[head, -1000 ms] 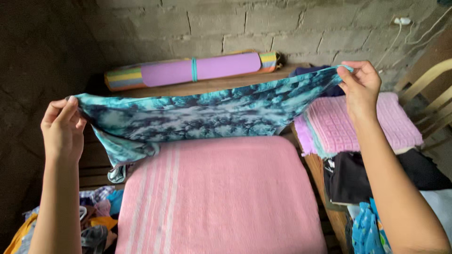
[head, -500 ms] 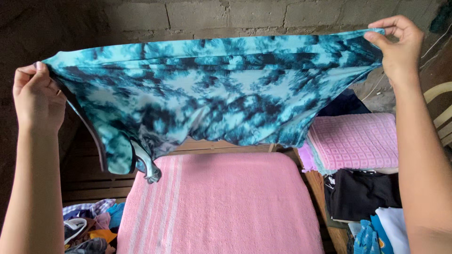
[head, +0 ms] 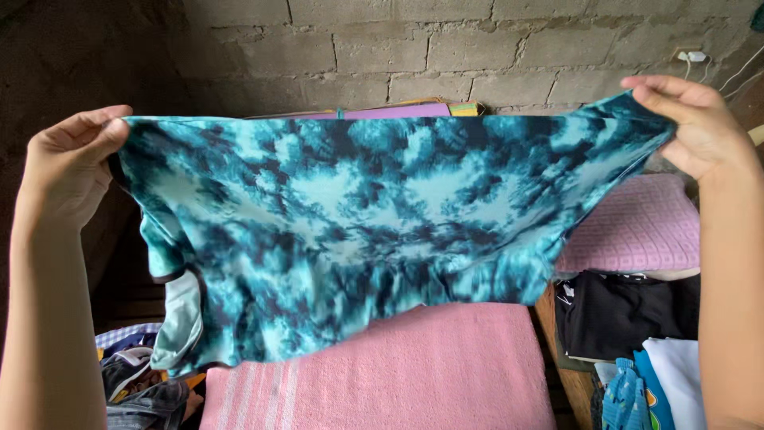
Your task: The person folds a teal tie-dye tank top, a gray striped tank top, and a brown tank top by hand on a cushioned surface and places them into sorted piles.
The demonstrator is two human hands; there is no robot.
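I hold a teal and dark blue tie-dye garment [head: 358,231] spread wide in the air in front of me. My left hand [head: 68,163] pinches its upper left corner. My right hand [head: 696,127] grips its upper right corner. The cloth hangs down over a pink striped towel [head: 430,374] that covers the surface below. The garment's lower left part folds and droops, showing a paler inner side.
A rolled purple mat [head: 398,111] lies against the grey block wall [head: 446,48] behind. To the right is a pile of folded cloth, pink-lilac [head: 637,227] on top, black [head: 621,310] and white-blue below. A heap of mixed clothes [head: 143,378] sits at lower left.
The garment was first stretched flat and low, then lifted high. Now both hands have come down a little and the cloth hangs fuller, covering more of the pink towel.
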